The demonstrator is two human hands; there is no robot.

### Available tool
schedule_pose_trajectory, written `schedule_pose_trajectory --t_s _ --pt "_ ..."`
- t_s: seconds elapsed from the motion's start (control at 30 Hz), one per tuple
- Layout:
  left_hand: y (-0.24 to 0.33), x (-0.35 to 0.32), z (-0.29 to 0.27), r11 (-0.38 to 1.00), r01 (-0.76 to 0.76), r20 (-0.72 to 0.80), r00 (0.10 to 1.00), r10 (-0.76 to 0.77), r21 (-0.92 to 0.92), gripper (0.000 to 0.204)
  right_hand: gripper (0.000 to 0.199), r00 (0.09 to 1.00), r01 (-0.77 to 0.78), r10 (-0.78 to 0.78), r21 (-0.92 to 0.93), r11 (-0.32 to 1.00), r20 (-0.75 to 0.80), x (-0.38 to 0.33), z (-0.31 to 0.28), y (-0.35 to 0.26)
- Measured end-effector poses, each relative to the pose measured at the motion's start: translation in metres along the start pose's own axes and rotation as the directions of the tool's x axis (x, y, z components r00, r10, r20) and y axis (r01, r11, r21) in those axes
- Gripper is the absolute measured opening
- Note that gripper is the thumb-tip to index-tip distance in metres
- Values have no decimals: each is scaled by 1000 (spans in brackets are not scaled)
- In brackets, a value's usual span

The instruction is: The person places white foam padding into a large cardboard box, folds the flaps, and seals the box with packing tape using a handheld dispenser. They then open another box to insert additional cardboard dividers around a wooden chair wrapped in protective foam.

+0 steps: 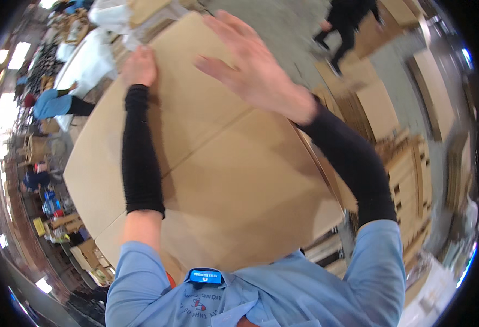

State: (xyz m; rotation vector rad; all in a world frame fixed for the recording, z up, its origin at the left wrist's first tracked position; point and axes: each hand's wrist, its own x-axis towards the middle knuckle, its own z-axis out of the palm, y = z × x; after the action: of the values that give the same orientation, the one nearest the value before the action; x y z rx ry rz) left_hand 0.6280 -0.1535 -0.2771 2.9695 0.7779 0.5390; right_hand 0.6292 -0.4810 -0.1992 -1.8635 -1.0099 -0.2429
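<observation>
A large flat brown cardboard sheet point(223, 163) with fold creases fills the middle of the view in front of me. My left hand point(139, 66) rests with curled fingers on its far left edge; the exact grip is hard to see. My right hand point(253, 68) hovers above the far part of the sheet, fingers spread and blurred, holding nothing. Both forearms wear black sleeves below blue short sleeves.
Stacks of flat cardboard point(381, 103) and wooden pallets point(414, 180) stand at the right. A person in dark clothes point(344, 30) walks at the far top. Another person in blue point(54, 104) works at the left beside white bags point(86, 60).
</observation>
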Motion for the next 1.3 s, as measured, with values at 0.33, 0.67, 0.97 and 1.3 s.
schedule_pose_trajectory --t_s 0.33,0.67,0.97,1.3 --pt "-11 -11 18 738 -87 -462 827 -321 -669 22 26 893 169 -71 -185 968 443 139 217 59" --pt "-205 -111 -167 827 -165 -226 973 48 -537 59 62 808 233 146 -537 811 570 151 223 28" --pt "-542 -566 -348 176 133 -87 502 -860 -975 89 80 810 298 74 -516 803 582 131 335 -92" --pt "-363 -523 -129 225 198 -159 303 -940 -954 69 84 791 276 130 -538 796 598 112 372 -140"
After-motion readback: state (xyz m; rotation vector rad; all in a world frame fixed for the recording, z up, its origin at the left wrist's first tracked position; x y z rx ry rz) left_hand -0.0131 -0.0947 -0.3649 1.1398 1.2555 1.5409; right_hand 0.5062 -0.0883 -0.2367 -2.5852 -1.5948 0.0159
